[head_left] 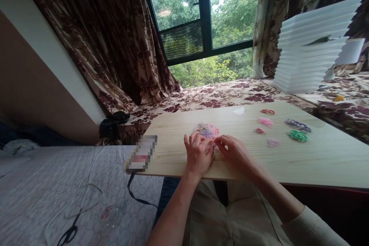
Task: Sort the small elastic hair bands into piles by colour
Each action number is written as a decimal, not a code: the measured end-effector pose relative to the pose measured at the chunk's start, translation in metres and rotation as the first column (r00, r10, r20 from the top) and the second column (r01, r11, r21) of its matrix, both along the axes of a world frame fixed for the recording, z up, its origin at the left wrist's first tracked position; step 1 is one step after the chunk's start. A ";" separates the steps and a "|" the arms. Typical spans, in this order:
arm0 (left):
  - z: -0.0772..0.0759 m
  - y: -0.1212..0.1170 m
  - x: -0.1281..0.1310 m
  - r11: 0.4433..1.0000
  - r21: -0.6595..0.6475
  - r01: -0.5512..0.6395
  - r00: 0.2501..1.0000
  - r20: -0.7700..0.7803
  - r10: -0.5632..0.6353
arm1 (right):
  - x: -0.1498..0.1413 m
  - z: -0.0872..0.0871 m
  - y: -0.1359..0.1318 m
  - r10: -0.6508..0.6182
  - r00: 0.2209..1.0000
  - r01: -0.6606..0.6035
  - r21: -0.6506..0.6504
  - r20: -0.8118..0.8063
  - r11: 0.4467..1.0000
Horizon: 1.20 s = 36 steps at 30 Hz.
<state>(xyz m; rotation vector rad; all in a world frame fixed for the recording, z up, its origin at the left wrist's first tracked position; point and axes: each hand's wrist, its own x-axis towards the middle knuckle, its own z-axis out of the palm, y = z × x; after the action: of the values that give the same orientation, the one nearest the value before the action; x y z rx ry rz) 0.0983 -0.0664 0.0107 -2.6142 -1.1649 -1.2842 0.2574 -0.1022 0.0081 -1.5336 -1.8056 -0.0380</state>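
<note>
My left hand (pixel 198 153) is at the near side of a pile of small multicoloured bands (pixel 206 129), with thumb and index finger pinched together and the other fingers bent over the pile's edge. Close against it on the right, my right hand (pixel 232 150) also pinches, its fingertips meeting those of the left. Whatever sits between the fingertips is tiny and pinkish, too small to name. To the right lie separate little groups: red bands (pixel 268 111), bright pink ones (pixel 265 122), a coral bunch (pixel 260 130), pale pink ones (pixel 273 143), green bands (pixel 298 135) and purple-white ones (pixel 298 125).
A light wooden tabletop (pixel 173 130) carries all this. A blurred-out phone (pixel 142 153) lies at its left corner, a strap hanging off. On the bed (pixel 34 184) are scissors (pixel 69 234), a white cable and a clear wrapper. A white pleated lampshade-like object (pixel 311 50) stands back right.
</note>
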 end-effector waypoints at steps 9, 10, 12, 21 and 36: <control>0.003 -0.002 -0.001 1.000 -0.015 0.006 1.000 -0.018 -0.006 | -0.001 0.002 -0.002 0.023 1.000 -0.023 -0.014 0.016 1.000; 0.003 -0.003 -0.001 1.000 -0.020 0.003 1.000 -0.019 -0.004 | -0.001 0.002 -0.002 0.012 1.000 -0.012 -0.016 0.018 1.000; 0.004 -0.003 -0.001 0.999 -0.042 -0.005 1.000 -0.011 0.004 | -0.002 0.002 -0.002 -0.011 1.000 0.012 -0.020 0.025 1.000; -0.002 0.007 -0.001 0.990 -0.135 -0.033 0.990 0.129 0.051 | 0.001 0.001 -0.002 -0.119 0.991 0.121 -0.037 0.055 0.992; -0.003 0.015 -0.004 0.968 -0.233 0.097 0.959 0.281 -0.028 | -0.005 0.008 -0.006 -0.012 0.999 0.012 -0.007 -0.043 1.000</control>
<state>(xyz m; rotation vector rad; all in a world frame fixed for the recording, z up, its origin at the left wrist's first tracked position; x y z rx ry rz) 0.0946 -0.0517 0.0074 -2.7241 -1.3702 -1.6633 0.2528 -0.1082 0.0158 -1.5386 -1.7645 -0.0052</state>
